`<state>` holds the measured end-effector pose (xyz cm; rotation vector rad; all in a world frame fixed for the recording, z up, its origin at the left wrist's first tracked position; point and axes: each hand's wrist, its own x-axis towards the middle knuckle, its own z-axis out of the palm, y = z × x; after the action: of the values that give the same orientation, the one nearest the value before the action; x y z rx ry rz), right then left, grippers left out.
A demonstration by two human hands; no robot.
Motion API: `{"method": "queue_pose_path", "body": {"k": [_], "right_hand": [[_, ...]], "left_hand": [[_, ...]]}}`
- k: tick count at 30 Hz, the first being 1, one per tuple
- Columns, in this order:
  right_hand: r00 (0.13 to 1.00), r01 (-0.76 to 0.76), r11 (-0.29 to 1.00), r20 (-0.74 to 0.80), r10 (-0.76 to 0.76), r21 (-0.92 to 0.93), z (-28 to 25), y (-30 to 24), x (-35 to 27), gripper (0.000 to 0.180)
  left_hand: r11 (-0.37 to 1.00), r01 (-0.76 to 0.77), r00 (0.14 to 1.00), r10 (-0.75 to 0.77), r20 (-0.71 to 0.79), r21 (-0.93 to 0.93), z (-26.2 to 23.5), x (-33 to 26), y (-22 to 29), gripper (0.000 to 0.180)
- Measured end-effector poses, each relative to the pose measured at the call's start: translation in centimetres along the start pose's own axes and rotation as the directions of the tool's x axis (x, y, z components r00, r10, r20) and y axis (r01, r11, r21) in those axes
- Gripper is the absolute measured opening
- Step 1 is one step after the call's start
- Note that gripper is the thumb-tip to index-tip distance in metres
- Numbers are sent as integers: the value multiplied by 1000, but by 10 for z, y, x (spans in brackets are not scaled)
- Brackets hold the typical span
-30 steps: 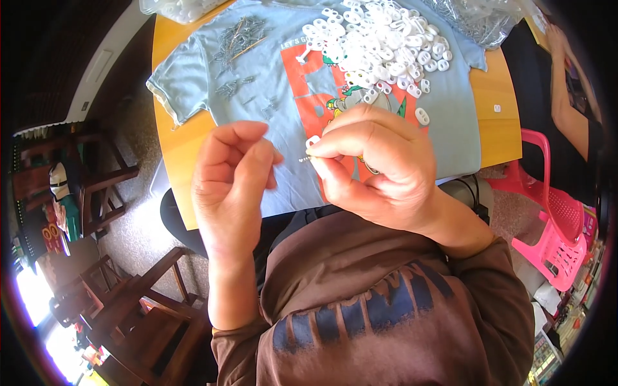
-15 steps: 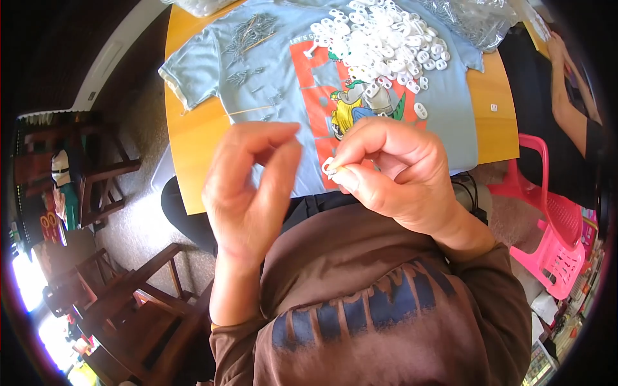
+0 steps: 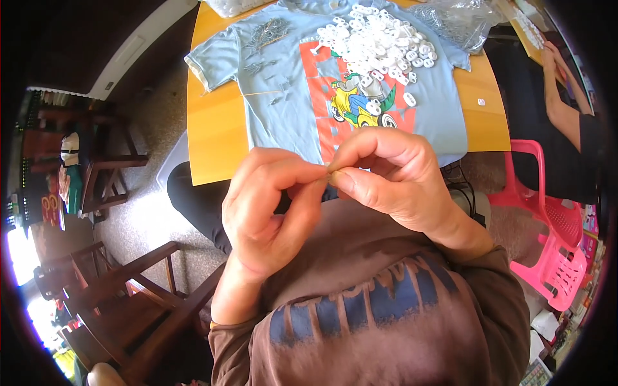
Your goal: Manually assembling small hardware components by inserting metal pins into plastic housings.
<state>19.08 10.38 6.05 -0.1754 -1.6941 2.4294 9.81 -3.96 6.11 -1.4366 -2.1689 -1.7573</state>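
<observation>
White pieces [image 3: 386,48] heaped on a blue shirt [image 3: 277,122]

Left hand [image 3: 267,209] and right hand [image 3: 412,183] meet nearer the body, fingertips pinched narrow; whatever they hold is too hidden to tell. Beneath the shirt stands a yellow-brown table [image 3: 215,141].

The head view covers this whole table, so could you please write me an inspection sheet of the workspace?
Surface: wooden table, partly covered by a light blue printed shirt.
Work pieces: heap of white plastic pieces and cluster of thin grey metal pieces, both on the shirt.
Clutter: thin stick on the shirt; lone white piece on bare wood; clear bag at the far right.
Hands: left hand and right hand meet at the fingertips; anything pinched there is too small to identify.
Cables: dark cables beyond the right forearm.
Surroundings: pink plastic chair right, dark wooden furniture left, another person's arm upper right.
</observation>
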Motion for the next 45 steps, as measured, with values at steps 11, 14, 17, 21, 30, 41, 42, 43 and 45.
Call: {"method": "queue_pose_path", "body": {"k": [11,14,17,21,30,41,42,43,45], "right_hand": [[999,21,974,29,-28,227,16,-9,-26,19],[1000,18,976,-4,-17,215,15,-4,-25,19],[1000,23,979,-19,-19,203,12,1,-23,19],[997,71,994,-18,-69,83,11,5,-21,19],[948,318,922,56,-313,-222,11,4,-22,21],[787,560,558,183,-589,-612,10,5,-19,24],[787,559,558,182,-589,-613,10,6,-20,24],[783,565,546,192,-592,-619,9,7,-20,24],[778,571,534,203,-595,-624,9,8,-21,24]], "left_hand": [[476,306,887,-457,65,-824,18,-39,30,9],[387,313,855,-513,79,-867,21,-37,29,10],[321,344,827,-549,122,-882,22,-36,24,11],[269,353,807,-572,146,-896,23,-35,21,12],[370,323,838,-539,82,-871,24,-41,18,11],[577,303,879,-477,-12,-758,24,-44,18,10],[607,287,889,-456,-29,-741,24,-44,18,10],[637,270,900,-434,-46,-722,25,-44,17,9],[650,273,904,-425,-41,-709,24,-45,16,9]]}}
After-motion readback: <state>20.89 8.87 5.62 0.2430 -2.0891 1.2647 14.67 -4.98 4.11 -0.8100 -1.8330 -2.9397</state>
